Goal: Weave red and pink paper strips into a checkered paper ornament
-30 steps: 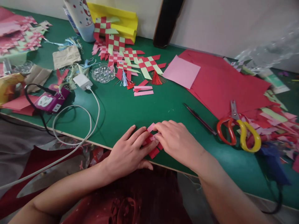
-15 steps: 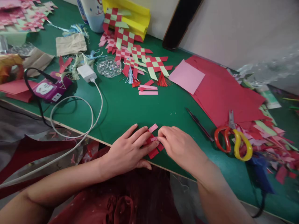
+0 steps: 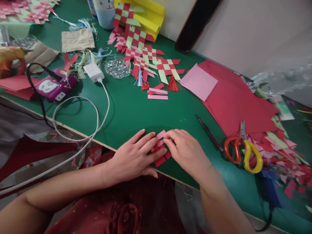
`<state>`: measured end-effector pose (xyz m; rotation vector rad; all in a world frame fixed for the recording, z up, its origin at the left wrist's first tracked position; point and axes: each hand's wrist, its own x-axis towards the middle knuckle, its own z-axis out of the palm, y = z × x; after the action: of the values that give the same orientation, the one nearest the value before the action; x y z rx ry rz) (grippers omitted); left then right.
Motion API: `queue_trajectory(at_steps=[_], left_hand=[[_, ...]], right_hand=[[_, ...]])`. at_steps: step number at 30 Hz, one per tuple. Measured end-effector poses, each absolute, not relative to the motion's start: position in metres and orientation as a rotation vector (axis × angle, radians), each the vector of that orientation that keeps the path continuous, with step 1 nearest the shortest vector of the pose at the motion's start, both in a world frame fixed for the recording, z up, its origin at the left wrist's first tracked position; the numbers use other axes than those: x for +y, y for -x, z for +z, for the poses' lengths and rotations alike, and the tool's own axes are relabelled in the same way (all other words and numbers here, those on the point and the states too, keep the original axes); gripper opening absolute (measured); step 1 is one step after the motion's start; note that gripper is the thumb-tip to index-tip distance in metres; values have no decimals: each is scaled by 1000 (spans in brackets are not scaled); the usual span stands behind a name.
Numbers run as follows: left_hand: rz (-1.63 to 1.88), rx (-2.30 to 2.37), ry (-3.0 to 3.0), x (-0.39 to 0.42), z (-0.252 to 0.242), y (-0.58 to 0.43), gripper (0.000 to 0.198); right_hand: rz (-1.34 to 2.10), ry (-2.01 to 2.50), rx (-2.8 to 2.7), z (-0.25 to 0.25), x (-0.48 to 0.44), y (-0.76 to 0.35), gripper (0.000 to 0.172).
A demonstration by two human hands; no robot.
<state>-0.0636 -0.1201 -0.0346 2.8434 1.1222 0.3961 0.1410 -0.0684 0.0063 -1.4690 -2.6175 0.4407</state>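
At the table's front edge lies a small piece of woven red and pink paper strips (image 3: 160, 161), partly hidden under my fingers. My left hand (image 3: 135, 154) rests flat across it, fingers stretched out and pressing on its left side. From the right, my right hand (image 3: 186, 149) closes thumb and forefinger at the end of a pink paper strip (image 3: 161, 142) in the weave. Another pink strip end (image 3: 161, 134) sticks out at the top between the two hands. Two loose pink strips (image 3: 158, 97) and a red scrap lie farther back.
Scissors (image 3: 242, 143) and a dark pen (image 3: 209, 132) lie to the right, beside red paper sheets (image 3: 240, 97) and scraps. Finished woven fish (image 3: 168, 66) with tassels, a tray of googly eyes (image 3: 118, 67) and a purple power strip (image 3: 57, 85) sit farther back. A white cable (image 3: 97, 120) loops at left.
My right fingertips have shifted slightly up the weave, showing more of the pink strip. My left hand stays nearly in place. The whole view has tilted slightly.
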Motion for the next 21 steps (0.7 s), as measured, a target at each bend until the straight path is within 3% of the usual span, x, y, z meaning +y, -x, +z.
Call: queue_trajectory(at_steps=[12, 21], left_hand=[[218, 1119, -2876, -129, -30, 68, 84], [165, 1165, -2828, -130, -29, 68, 87]], right_hand=[[420, 1485, -2528, -2, -71, -140, 23], [465, 1517, -2364, -8, -73, -138, 15]])
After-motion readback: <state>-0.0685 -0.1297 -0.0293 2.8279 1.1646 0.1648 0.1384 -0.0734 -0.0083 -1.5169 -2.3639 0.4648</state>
